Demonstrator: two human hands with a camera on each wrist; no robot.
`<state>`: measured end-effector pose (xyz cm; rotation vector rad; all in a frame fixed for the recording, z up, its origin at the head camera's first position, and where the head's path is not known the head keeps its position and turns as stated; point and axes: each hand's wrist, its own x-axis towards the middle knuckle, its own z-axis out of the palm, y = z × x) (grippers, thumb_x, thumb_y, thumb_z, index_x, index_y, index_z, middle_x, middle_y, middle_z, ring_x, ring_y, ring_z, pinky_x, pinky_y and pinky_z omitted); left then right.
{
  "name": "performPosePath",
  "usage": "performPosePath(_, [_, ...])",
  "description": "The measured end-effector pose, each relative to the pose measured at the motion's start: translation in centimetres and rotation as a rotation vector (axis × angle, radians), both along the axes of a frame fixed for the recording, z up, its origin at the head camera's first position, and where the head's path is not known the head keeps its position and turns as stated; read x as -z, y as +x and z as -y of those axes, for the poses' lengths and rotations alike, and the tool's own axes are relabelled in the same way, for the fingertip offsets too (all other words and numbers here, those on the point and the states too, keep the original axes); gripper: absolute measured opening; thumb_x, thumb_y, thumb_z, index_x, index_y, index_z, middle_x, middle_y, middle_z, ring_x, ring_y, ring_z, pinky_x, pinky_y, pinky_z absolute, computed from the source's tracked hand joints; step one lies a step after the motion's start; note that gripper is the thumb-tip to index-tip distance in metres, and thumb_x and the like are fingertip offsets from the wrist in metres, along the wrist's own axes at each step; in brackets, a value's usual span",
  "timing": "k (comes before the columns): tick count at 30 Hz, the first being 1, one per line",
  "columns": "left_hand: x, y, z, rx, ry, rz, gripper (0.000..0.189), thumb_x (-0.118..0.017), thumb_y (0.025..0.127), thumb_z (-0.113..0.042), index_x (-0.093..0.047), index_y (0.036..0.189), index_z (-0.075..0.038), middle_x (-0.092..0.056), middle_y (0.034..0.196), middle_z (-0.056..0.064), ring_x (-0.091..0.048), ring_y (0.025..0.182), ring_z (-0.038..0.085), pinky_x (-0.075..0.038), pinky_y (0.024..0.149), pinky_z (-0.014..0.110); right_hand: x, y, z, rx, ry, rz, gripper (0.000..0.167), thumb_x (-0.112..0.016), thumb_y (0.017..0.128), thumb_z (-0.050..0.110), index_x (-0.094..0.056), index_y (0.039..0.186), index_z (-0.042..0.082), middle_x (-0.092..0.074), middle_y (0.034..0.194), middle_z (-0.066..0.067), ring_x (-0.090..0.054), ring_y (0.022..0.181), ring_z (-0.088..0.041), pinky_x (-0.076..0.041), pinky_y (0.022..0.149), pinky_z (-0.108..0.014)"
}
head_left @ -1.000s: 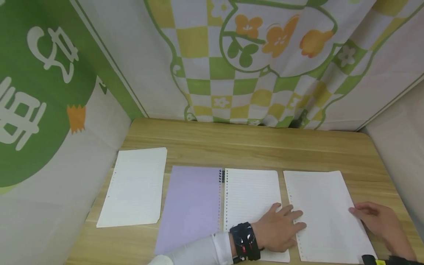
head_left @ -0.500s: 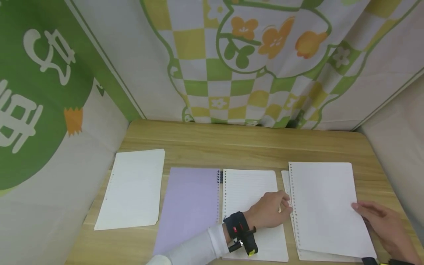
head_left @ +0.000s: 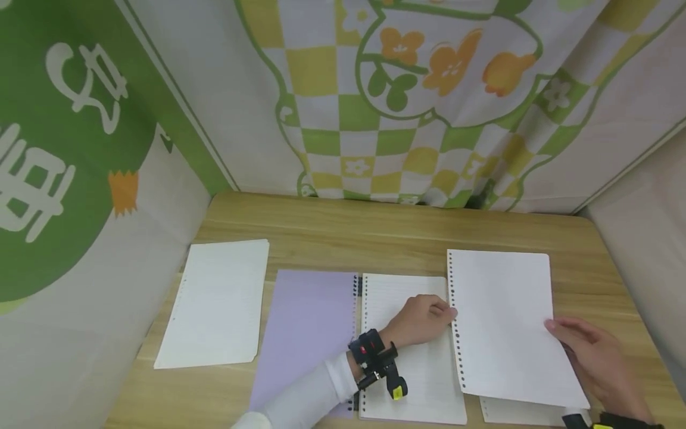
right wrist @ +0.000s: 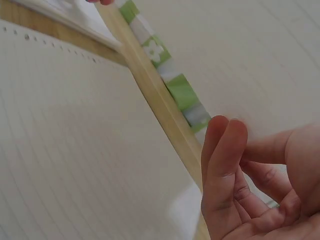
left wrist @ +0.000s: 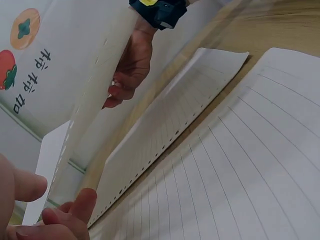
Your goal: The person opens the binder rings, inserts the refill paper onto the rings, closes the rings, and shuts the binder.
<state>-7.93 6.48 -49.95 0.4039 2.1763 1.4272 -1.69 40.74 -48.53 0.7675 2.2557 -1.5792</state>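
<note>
White paper [head_left: 506, 322] points lengthwise toward the curtain [head_left: 399, 143], punched edge [head_left: 458, 351] left.

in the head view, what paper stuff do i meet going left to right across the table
White sheets, purple cover, lined page, raised paper.

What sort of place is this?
Perhaps a curtained-off desk space: a wooden table stands before a patterned curtain, with loose paper and an open notebook.
</note>
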Motion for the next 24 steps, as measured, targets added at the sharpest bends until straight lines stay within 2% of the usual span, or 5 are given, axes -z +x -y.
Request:
performPosePath(3, [0.4,-0.1,1.1,-0.054,0.006,-0.01,0.035,-0.064,0.105,-0.042,-0.078,0.117,-0.011,-0.079,0.109,0.0,-0.071,0.096,0.007,-0.056,0.081,0.024,0.2,0.0,1.3,-0.047,-0.096,-0.025,0.003,-0.074,0.103,0.034,-0.075,0.105,0.036,-0.072,0.096,0.028,-0.068,0.092,0.003,-0.059,0.078,-0.022])
performPosePath(6, [0.8,-0.1,2.6,-0.087,0.005,-0.028,0.029,-0.068,0.104,-0.035,-0.079,0.112,-0.009,-0.079,0.103,0.001,-0.07,0.092,0.006,-0.057,0.079,0.024,0.5,0.1,2.8,-0.106,-0.114,-0.038,0.006,-0.071,0.105,0.03,-0.075,0.11,0.03,-0.073,0.1,0.027,-0.067,0.096,0.005,-0.058,0.08,-0.02])
performPosePath(12, [0.8,0.4,5.2,-0.107,-0.016,-0.058,0.024,-0.069,0.103,-0.032,-0.08,0.108,-0.011,-0.079,0.102,0.0,-0.071,0.093,0.006,-0.058,0.081,0.026,0.6,-0.1,5.9,-0.179,-0.04,-0.019,0.049,-0.067,0.108,0.033,-0.059,0.138,-0.005,-0.076,0.109,0.014,-0.067,0.098,0.002,-0.059,0.083,-0.023])
performPosePath(15, [0.5,0.8,6.2,-0.126,-0.006,-0.042,0.023,-0.069,0.104,-0.032,-0.08,0.108,-0.011,-0.079,0.099,-0.001,-0.071,0.091,0.006,-0.058,0.079,0.028,0.7,-0.4,7.3,-0.181,0.011,-0.004,0.064,-0.067,0.107,0.039,-0.053,0.144,-0.012,-0.078,0.117,0.0,-0.068,0.097,0.003,-0.059,0.082,-0.022])
performPosePath(24, [0.5,2.6,10.1,-0.176,0.03,0.059,0.022,-0.069,0.104,-0.029,-0.076,0.107,-0.008,-0.075,0.086,-0.003,-0.072,0.074,0.012,-0.057,0.064,0.027,1.1,-0.5,11.1,-0.199,0.107,-0.008,0.051,-0.072,0.104,0.036,-0.069,0.13,-0.008,-0.083,0.101,-0.006,-0.07,0.082,-0.01,-0.059,0.074,-0.026])
